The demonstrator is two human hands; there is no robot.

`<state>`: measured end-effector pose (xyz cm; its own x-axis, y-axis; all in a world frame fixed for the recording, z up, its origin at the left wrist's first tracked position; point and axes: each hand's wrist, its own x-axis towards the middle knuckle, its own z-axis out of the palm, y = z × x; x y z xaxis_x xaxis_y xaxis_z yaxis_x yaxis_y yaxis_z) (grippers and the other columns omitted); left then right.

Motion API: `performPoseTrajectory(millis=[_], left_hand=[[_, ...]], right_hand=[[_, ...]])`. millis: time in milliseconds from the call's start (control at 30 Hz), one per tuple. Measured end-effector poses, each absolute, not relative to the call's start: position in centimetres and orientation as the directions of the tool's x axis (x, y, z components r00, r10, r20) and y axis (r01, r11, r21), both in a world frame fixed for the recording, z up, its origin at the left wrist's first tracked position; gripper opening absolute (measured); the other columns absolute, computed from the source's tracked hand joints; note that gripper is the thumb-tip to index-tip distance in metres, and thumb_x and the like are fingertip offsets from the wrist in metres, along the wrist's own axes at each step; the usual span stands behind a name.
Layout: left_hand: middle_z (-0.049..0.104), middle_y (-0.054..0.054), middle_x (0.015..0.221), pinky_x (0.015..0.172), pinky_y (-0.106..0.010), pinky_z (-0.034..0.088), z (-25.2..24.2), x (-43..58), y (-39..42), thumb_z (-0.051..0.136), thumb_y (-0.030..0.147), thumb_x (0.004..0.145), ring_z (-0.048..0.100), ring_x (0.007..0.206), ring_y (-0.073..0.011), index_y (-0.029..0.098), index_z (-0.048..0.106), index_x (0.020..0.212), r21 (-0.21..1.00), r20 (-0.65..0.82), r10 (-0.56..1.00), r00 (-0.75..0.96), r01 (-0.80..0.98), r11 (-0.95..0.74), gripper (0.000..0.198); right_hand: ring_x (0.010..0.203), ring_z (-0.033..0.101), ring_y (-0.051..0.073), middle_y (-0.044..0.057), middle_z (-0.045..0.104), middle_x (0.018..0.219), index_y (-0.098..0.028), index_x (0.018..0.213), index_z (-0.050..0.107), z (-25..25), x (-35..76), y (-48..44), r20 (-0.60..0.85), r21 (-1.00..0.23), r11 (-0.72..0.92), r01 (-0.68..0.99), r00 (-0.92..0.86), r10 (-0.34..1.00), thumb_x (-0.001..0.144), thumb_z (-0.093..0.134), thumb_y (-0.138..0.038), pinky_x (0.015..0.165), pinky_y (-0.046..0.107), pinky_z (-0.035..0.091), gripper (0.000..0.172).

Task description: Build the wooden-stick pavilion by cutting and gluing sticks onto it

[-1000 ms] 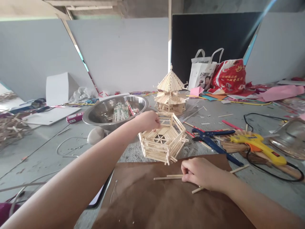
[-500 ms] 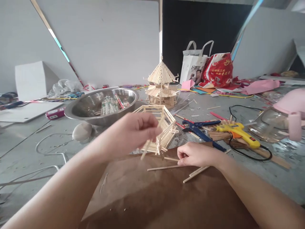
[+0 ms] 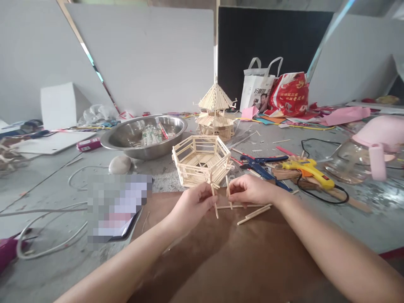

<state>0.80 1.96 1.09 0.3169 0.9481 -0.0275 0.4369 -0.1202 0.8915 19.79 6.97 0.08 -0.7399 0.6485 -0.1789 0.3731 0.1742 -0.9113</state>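
Pinched in my left hand is a thin wooden stick, tilted and poking out below the fingers. My right hand is closed on another short wooden stick, held nearly upright a little to the right of the first. Both hands are just in front of a hexagonal wooden-stick frame with railings round its sides. Several loose sticks lie beneath my right hand on the brown sheet.
Behind the frame stands a pagoda model. A steel basin holding packets is to the left, near a rounded stone and a blurred-out flat item. Blue cutters, a yellow glue gun and a clear jug are right.
My left hand has come down from in front of the frame, leaving it in view. My right hand has lifted a stick from the sheet. The view has shifted, showing the flat item at left.
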Motion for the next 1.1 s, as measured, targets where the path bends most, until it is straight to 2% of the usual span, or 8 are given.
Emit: performPoseTrajectory(millis=[133, 233, 367, 500, 667, 967, 1100], left_hand=[[0.054, 0.002, 0.063, 0.055, -0.021, 0.040, -0.4, 0.2, 2.2, 0.048, 0.030, 0.074, 0.049, 0.060, -0.0094, 0.016, 0.049, 0.069, 0.843, 0.080, 0.967, 0.241, 0.502, -0.195, 0.014], [0.057, 0.001, 0.065, 0.057, -0.021, 0.042, -1.0, 0.0, 2.1, 0.048, 0.032, 0.074, 0.052, 0.062, -0.0101, 0.016, 0.051, 0.071, 0.836, 0.111, 0.967, 0.231, 0.504, -0.216, 0.016], [0.062, -0.001, 0.073, 0.062, -0.022, 0.044, -1.0, 0.1, 1.8, 0.049, 0.031, 0.074, 0.056, 0.068, -0.0116, 0.016, 0.056, 0.076, 0.844, 0.106, 0.956, 0.275, 0.484, -0.233, 0.017], [0.065, 0.000, 0.078, 0.066, -0.021, 0.044, -1.0, 0.3, 1.8, 0.048, 0.027, 0.074, 0.057, 0.072, -0.0117, 0.018, 0.061, 0.081, 0.827, 0.118, 0.946, 0.301, 0.498, -0.261, 0.017], [0.065, 0.000, 0.075, 0.065, -0.021, 0.044, -1.1, 0.3, 1.6, 0.049, 0.024, 0.073, 0.057, 0.070, -0.0121, 0.017, 0.061, 0.078, 0.787, 0.152, 0.952, 0.267, 0.550, -0.280, 0.015], [0.064, 0.000, 0.072, 0.064, -0.022, 0.044, -1.4, 0.5, 1.5, 0.049, 0.028, 0.072, 0.056, 0.068, -0.0125, 0.018, 0.060, 0.073, 0.773, 0.161, 0.959, 0.231, 0.575, -0.268, 0.014], [0.063, 0.000, 0.071, 0.061, -0.021, 0.043, -1.7, 0.6, 1.4, 0.048, 0.031, 0.073, 0.056, 0.066, -0.0124, 0.018, 0.060, 0.074, 0.751, 0.152, 0.960, 0.237, 0.604, -0.268, 0.018]], right_hand=[[0.047, 0.043, 0.006, -0.002, 0.053, 0.060, -0.014, 0.080, 0.060, -0.7, 18.4, 5.8, -0.059, -0.884, 0.307, 0.353, -0.735, 0.676, 0.073, 0.052, -0.034, 0.044, 0.017, 0.037, 0.023], [0.048, 0.046, 0.007, -0.001, 0.057, 0.060, -0.015, 0.087, 0.063, -1.1, 17.7, 5.2, -0.022, -0.840, 0.394, 0.374, -0.748, 0.663, 0.074, 0.051, -0.029, 0.046, 0.018, 0.037, 0.022], [0.065, 0.056, 0.012, 0.001, 0.065, 0.075, -0.018, 0.097, 0.062, -1.4, 17.5, 5.0, 0.061, -0.815, 0.477, 0.329, -0.770, 0.636, 0.075, 0.051, -0.025, 0.060, 0.021, 0.041, 0.025], [0.079, 0.059, 0.017, 0.004, 0.067, 0.087, -0.020, 0.096, 0.063, -1.8, 17.5, 5.1, 0.096, -0.749, 0.542, 0.381, -0.748, 0.657, 0.077, 0.048, -0.033, 0.070, 0.025, 0.041, 0.028], [0.078, 0.060, 0.017, 0.004, 0.067, 0.087, -0.024, 0.096, 0.064, -2.5, 17.4, 5.1, 0.111, -0.632, 0.629, 0.452, -0.751, 0.651, 0.079, 0.046, -0.036, 0.068, 0.025, 0.040, 0.028], [0.078, 0.061, 0.016, 0.004, 0.067, 0.088, -0.026, 0.097, 0.063, -2.7, 17.2, 4.9, 0.114, -0.543, 0.663, 0.515, -0.737, 0.666, 0.079, 0.047, -0.031, 0.066, 0.023, 0.038, 0.024], [0.076, 0.060, 0.015, 0.005, 0.068, 0.085, -0.024, 0.094, 0.065, -2.6, 17.1, 4.7, 0.116, -0.507, 0.679, 0.531, -0.739, 0.664, 0.080, 0.046, -0.034, 0.065, 0.022, 0.038, 0.026]])
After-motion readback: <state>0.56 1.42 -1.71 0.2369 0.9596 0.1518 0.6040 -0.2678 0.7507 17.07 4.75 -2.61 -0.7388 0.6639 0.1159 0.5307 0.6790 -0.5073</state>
